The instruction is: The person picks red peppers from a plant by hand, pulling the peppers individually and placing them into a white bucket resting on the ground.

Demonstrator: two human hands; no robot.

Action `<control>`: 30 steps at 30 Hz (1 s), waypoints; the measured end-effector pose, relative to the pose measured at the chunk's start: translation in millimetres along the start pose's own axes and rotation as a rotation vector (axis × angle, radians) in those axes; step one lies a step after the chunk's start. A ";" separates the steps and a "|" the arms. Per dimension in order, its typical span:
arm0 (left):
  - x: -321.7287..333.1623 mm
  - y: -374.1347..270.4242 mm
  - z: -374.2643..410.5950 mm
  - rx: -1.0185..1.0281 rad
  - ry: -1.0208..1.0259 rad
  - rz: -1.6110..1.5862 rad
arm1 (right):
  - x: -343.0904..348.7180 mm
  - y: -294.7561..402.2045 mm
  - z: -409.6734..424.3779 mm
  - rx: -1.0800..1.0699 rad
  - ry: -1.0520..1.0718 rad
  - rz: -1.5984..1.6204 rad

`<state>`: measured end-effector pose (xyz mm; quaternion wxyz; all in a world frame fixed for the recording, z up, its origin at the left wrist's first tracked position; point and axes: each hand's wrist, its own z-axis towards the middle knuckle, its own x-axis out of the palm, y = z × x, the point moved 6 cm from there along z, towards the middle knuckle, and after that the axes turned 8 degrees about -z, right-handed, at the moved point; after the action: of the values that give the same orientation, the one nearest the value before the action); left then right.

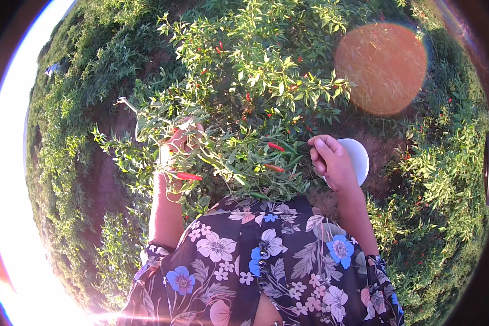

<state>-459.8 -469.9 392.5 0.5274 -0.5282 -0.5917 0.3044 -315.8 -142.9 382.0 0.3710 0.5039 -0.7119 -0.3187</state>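
My left hand (183, 140) grips the stems of a cut or uprooted chili plant (224, 163), and the drooping leaves partly cover its fingers. The plant lies across in front of my body, its bare stem end pointing up and left. A red chili pepper (189, 176) hangs by my left wrist. Further right on the plant are another red chili (276, 146), an orange-red chili (274, 167) and several green ones. To the right of the plant, my right hand (332, 161) has its fingers curled in, with nothing visible in them. Behind that hand is a white bowl (358, 159), partly hidden.
Standing chili bushes (261, 65) with small red fruit grow ahead. More leafy rows (436, 171) line the right side, with bare soil (375, 142) near the bowl. A brown soil strip (110, 175) runs on the left. Sun glare whitens the left edge.
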 end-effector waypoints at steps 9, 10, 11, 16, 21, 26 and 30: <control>-1.7 15.1 9.7 -0.046 0.189 -0.181 | 66.1 -0.9 29.8 -0.247 0.237 -0.627; -5.5 19.6 10.2 -0.036 0.111 0.029 | 61.3 1.8 27.4 -0.245 0.186 -0.693; -5.1 26.5 12.1 -0.153 0.005 -0.339 | 64.0 -4.1 28.6 -0.226 0.207 -0.681; -34.1 56.6 25.9 -0.220 0.105 -0.500 | 68.9 -25.8 37.2 -0.131 0.299 -0.512; -25.9 67.0 13.7 -0.196 -0.077 -0.425 | 75.7 -14.7 14.6 -0.029 0.348 -0.297; -38.4 80.3 20.6 -0.158 0.207 -0.167 | 56.5 -34.6 5.7 0.015 0.417 -0.259; -1.6 30.4 8.3 0.063 0.118 0.429 | 17.1 -65.7 15.1 0.078 0.242 -0.329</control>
<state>-458.5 -462.1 362.0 0.5006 -0.6421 -0.4244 0.3964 -300.7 -177.0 323.2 0.3768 0.6621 -0.5820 -0.2844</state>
